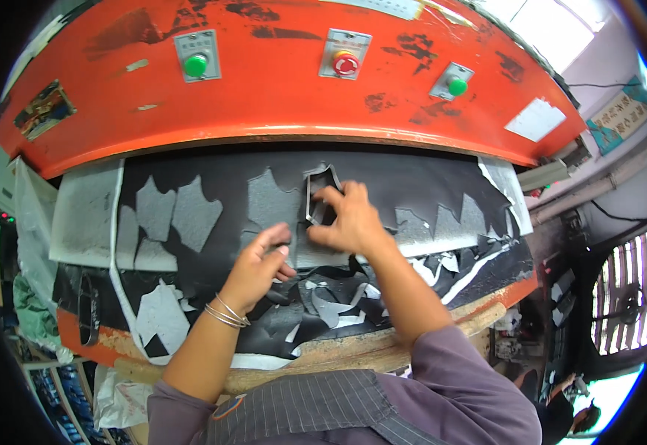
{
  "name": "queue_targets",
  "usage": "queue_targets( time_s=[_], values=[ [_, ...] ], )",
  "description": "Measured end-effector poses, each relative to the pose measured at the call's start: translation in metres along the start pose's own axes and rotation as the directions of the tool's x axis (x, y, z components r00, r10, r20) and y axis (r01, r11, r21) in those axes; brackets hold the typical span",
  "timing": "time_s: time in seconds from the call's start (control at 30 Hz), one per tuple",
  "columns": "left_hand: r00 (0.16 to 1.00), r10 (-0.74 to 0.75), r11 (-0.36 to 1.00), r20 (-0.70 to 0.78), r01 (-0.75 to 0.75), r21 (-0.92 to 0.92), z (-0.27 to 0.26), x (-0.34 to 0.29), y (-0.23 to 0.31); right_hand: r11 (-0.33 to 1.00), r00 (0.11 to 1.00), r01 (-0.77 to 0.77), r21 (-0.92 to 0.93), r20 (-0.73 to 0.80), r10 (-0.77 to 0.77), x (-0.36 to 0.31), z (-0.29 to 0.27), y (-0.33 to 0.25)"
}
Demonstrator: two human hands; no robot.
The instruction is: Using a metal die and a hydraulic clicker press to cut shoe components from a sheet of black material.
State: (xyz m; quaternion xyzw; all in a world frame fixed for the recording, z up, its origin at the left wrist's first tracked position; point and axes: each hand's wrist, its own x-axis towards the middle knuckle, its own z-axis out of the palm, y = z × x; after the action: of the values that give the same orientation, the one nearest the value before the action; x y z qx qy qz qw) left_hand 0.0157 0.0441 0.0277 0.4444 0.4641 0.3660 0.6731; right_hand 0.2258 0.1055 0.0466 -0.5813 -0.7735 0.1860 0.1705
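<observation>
A cutting die (309,199), a thin metal outline with a pointed upper end, sits on the black sheet material (427,174). Spread across the die from its right side, my right hand (351,220) grips it, the thumb at its lower end. My left hand (260,265) hovers to the left and nearer to me, fingers loosely apart with nothing visible in them. Between the hands and farther back, a die-shaped opening (270,199) in the sheet shows grey beneath. More such cut-outs (197,213) lie to the left.
An orange press head (279,104) spans the far side, with a red stop button (345,64) and green buttons (195,65) on its front. Black and white scraps (338,300) cover the near edge beside a grey cut piece (162,319). Another person (572,408) is at the lower right.
</observation>
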Motion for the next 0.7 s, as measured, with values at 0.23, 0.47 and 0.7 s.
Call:
queue_targets(
  time_s=[0.23, 0.47, 0.7],
  values=[
    [0.965, -0.059, 0.897, 0.257, 0.164, -0.411, 0.014, 0.014, -0.012, 0.855, 0.957, 0.033, 0.518, 0.231, -0.177, -0.084, 0.011, -0.017],
    [0.986, -0.127, 0.735, 0.107, 0.166, -0.658, 0.032, -0.002, -0.035, 0.851, 0.952, 0.005, 0.524, 0.259, -0.166, -0.092, 0.009, -0.002],
    [0.972, -0.233, 0.972, -0.035, 0.232, -0.025, 0.016, -0.024, -0.037, 0.947, 0.956, 0.049, 0.316, 0.26, -0.136, -0.059, -0.03, 0.024]
  ],
)
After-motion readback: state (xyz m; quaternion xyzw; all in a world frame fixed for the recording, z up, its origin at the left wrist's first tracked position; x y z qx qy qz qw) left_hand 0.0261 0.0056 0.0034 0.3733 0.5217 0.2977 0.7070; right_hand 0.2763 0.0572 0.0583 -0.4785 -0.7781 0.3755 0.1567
